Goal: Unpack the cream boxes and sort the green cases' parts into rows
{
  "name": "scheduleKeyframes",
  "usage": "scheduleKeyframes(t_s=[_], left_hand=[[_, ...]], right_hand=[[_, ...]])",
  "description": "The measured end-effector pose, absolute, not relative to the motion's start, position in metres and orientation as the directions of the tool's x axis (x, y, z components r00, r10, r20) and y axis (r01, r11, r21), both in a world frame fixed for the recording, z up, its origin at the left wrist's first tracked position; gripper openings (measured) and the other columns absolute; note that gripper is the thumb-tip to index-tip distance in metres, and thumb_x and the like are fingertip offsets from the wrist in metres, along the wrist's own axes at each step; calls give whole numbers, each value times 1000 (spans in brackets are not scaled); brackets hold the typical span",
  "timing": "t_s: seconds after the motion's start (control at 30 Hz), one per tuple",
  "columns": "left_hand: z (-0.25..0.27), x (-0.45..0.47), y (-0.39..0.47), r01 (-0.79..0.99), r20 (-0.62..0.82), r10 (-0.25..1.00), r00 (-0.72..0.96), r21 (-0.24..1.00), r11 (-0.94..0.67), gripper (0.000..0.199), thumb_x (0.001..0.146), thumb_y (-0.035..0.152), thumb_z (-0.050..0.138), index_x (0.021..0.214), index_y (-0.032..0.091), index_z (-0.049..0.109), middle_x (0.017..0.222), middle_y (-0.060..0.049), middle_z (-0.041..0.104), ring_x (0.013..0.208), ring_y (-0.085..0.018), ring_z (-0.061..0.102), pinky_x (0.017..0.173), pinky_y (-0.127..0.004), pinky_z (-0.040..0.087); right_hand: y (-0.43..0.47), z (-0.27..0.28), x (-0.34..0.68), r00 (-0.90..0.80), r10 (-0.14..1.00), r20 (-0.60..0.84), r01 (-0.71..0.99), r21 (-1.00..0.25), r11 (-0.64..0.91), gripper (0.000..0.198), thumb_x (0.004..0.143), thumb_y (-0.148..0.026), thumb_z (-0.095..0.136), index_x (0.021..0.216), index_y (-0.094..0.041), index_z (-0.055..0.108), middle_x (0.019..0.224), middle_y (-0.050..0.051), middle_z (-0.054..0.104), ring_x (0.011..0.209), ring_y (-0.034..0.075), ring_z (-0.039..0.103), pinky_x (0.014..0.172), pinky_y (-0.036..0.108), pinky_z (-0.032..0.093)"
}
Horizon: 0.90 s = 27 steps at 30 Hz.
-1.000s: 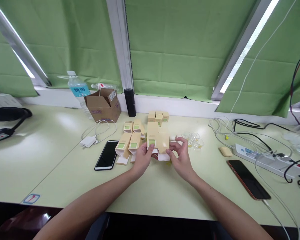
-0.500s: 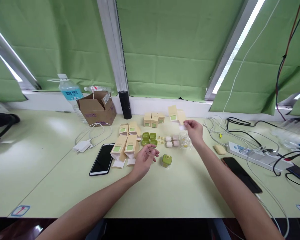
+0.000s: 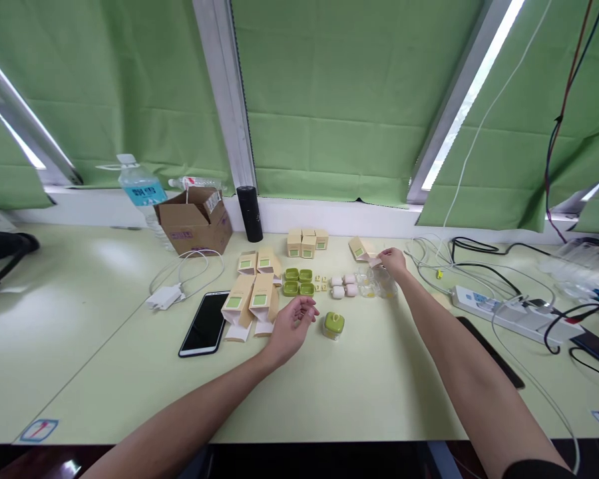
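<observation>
At the back right, my right hand [image 3: 393, 261] pinches the white flap of a small beige carton [image 3: 360, 249] with a green label. My left hand [image 3: 292, 327] hovers over the table with its fingers loosely curled and apart, nothing in it. Just right of it stands a small clear jar with a green lid [image 3: 334, 324]. Beyond are green square lids [image 3: 298, 282], tiny yellowish pieces [image 3: 320, 283], whitish-pink blocks [image 3: 344, 286] and clear containers [image 3: 377, 283]. Open beige cartons [image 3: 252, 296] lie left of my left hand, and several closed cartons [image 3: 307, 243] stand at the back.
To the left are a phone [image 3: 204, 322], a white charger [image 3: 164, 297], a brown cardboard box [image 3: 196, 223], a water bottle [image 3: 142, 189] and a black cylinder [image 3: 249, 213]. On the right lie a power strip [image 3: 509, 316], tangled cables and another dark phone [image 3: 492, 351], partly behind my forearm.
My right hand has moved slightly right and down. The carton it holds was spread flat and raised; now it looks boxlike and sits lower. My left hand has barely shifted.
</observation>
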State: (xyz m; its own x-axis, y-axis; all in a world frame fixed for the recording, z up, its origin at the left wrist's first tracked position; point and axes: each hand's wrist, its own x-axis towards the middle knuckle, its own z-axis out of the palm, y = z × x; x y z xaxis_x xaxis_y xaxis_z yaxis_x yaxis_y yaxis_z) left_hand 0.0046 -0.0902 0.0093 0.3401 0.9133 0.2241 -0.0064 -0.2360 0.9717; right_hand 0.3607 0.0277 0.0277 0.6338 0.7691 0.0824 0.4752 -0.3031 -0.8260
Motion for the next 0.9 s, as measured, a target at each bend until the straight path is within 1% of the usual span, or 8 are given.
scheduleKeyframes(t_s=[0.1, 0.23, 0.3, 0.37, 0.43, 0.53, 0.8, 0.9], left_hand=[[8, 5, -89, 8, 237, 910, 341, 967, -255, 24, 94, 40, 59, 105, 19, 59, 92, -7, 71, 82, -18, 65, 81, -35, 54], [5, 4, -86, 72, 271, 908, 320, 948, -309, 18, 92, 30, 58, 106, 19, 60, 98, -8, 72, 89, -19, 66, 84, -36, 53], [6, 3, -85, 134, 289, 898, 333, 928, -348, 23, 87, 22, 59, 110, 20, 59, 105, -8, 72, 94, -21, 66, 86, -38, 52], [7, 2, -86, 203, 290, 881, 372, 901, -383, 35, 82, 15, 58, 116, 22, 57, 115, -9, 71, 103, -23, 65, 92, -41, 51], [8, 1, -87, 255, 278, 862, 424, 877, -408, 48, 78, 10, 58, 124, 23, 53, 126, -9, 67, 113, -25, 62, 100, -46, 49], [8, -1, -89, 304, 256, 834, 489, 846, -438, 59, 78, 10, 59, 134, 23, 46, 134, -11, 62, 124, -27, 58, 108, -50, 44], [8, -3, -92, 353, 254, 802, 541, 796, -491, 66, 80, 10, 62, 141, 24, 41, 134, -12, 62, 131, -30, 53, 114, -53, 38], [9, -2, -93, 359, 244, 793, 558, 791, -496, 68, 80, 15, 67, 142, 25, 41, 135, -11, 61, 135, -33, 50, 115, -54, 36]], right_hand=[[14, 36, 358, 655, 725, 212, 539, -804, -252, 8, 84, -22, 63, 89, -16, 67, 93, 12, 71, 92, 26, 64, 85, 38, 49], [-15, 50, 334, 612, 667, 424, 640, -762, -103, 12, 86, -27, 54, 91, -20, 61, 102, 11, 69, 104, 27, 60, 93, 40, 44], [-36, 54, 309, 544, 668, 508, 684, -729, -2, 11, 86, -30, 54, 90, -22, 59, 101, 8, 68, 103, 26, 59, 93, 40, 44], [-61, 54, 278, 369, 692, 621, 725, -658, 204, 8, 87, -30, 55, 89, -23, 58, 94, 7, 68, 94, 25, 61, 87, 39, 47], [-89, 51, 246, 206, 773, 600, 706, -638, 307, 6, 88, -29, 56, 90, -24, 58, 90, 5, 67, 86, 24, 61, 79, 37, 48], [-122, 42, 211, -24, 874, 485, 677, -636, 371, 15, 87, -28, 60, 102, -25, 59, 101, 5, 69, 88, 23, 63, 80, 38, 50], [-136, 20, 208, -103, 929, 356, 678, -658, 328, 40, 79, -34, 71, 115, -25, 57, 105, 6, 69, 93, 25, 65, 79, 39, 52], [-134, 18, 208, -126, 946, 298, 651, -695, 305, 33, 79, -32, 71, 108, -25, 59, 98, 3, 70, 84, 22, 64, 74, 36, 51]])
